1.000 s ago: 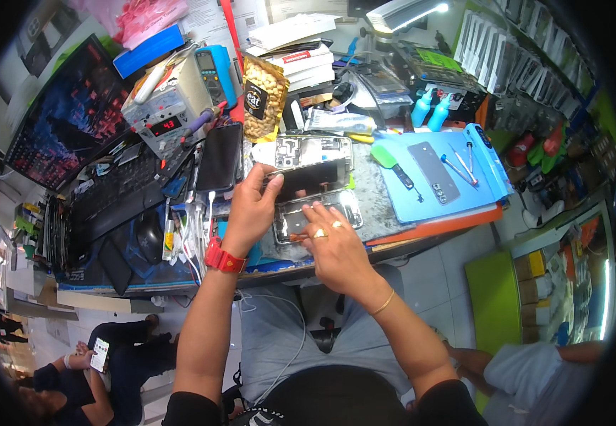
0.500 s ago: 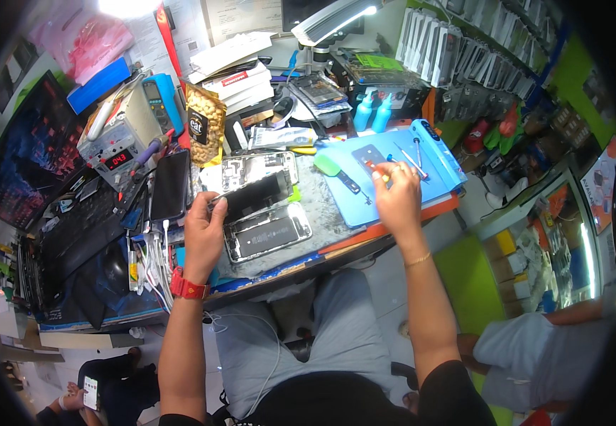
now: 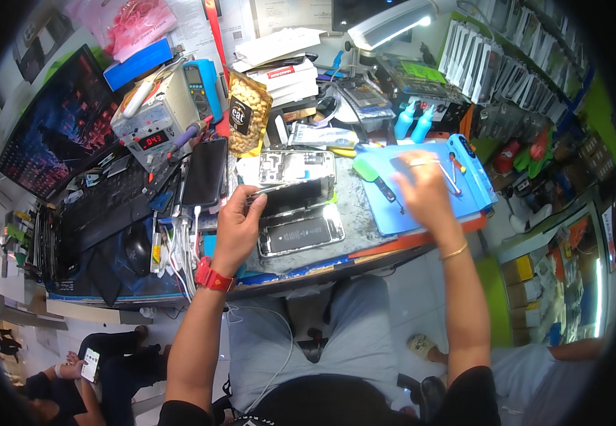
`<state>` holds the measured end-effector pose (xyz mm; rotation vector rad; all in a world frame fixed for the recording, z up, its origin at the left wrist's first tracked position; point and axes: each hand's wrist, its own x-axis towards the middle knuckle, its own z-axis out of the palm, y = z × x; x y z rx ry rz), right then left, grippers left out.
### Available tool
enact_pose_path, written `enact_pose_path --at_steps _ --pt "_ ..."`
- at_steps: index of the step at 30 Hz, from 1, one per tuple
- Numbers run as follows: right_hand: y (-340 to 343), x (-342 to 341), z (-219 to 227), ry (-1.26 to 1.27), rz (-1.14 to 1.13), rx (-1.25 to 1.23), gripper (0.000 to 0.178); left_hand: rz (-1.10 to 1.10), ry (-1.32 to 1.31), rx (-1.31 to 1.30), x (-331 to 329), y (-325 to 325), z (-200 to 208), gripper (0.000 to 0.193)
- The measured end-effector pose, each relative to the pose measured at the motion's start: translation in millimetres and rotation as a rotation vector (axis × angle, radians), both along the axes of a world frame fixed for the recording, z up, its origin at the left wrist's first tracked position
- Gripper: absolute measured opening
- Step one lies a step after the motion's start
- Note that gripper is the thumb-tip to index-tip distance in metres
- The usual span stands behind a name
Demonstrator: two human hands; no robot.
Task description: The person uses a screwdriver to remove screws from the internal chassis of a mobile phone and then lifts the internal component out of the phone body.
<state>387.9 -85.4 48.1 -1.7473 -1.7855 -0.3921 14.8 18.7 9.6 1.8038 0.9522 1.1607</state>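
My left hand (image 3: 238, 226) grips the left end of a dark phone screen (image 3: 292, 197), holding it tilted. Just below that screen lies an opened phone (image 3: 302, 234), its black battery showing in a silver frame. Behind it rests another opened phone housing (image 3: 297, 166) with bare inner parts. Over the blue mat (image 3: 400, 220) hovers my right hand (image 3: 427, 193), fingers apart and slightly blurred, with nothing visible in them. Beside it on the mat are a green-headed tool with a dark handle (image 3: 373, 177) and a thin screwdriver (image 3: 453, 179).
A dark phone (image 3: 205, 172) lies left of the work spot, near a bag of nuts (image 3: 249, 115) and a power supply (image 3: 154, 119). Two blue bottles (image 3: 414, 123) stand behind the mat. Cables (image 3: 178, 245) bunch by my left wrist. Another person with a phone (image 3: 90, 365) sits lower left.
The view has shifted, so the bench sits further right. My right hand's fingers have spread from a more pinched shape over the mat. My left hand still holds the phone screen.
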Motion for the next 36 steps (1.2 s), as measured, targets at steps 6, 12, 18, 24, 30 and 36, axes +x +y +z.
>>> enact_pose_path --at_steps 6,12,18,24,30,36 --pt "40.9 -113.5 19.3 0.248 0.376 -0.286 0.043 0.028 -0.077 0.093 -9.4 7.9 -18.6 0.014" --pt "65.3 -102.9 18.3 0.287 0.473 -0.333 0.024 0.18 0.059 0.135 -5.5 -6.6 -8.2 0.023" --pt "58.1 -103.1 11.1 0.191 0.526 -0.209 0.023 0.125 0.543 0.6 30.4 -102.9 -11.0 0.044" --pt "54.7 -106.5 21.5 0.113 0.503 -0.212 0.028 0.082 0.631 0.65 40.4 -99.2 -22.3 0.047" --pt "56.4 -111.2 21.8 0.157 0.528 -0.154 0.024 0.095 0.602 0.677 39.6 -96.9 -25.8 0.048" --pt "57.6 -103.5 -1.5 0.348 0.433 -0.206 0.023 0.108 0.601 0.674 39.6 -97.5 -28.9 0.046"
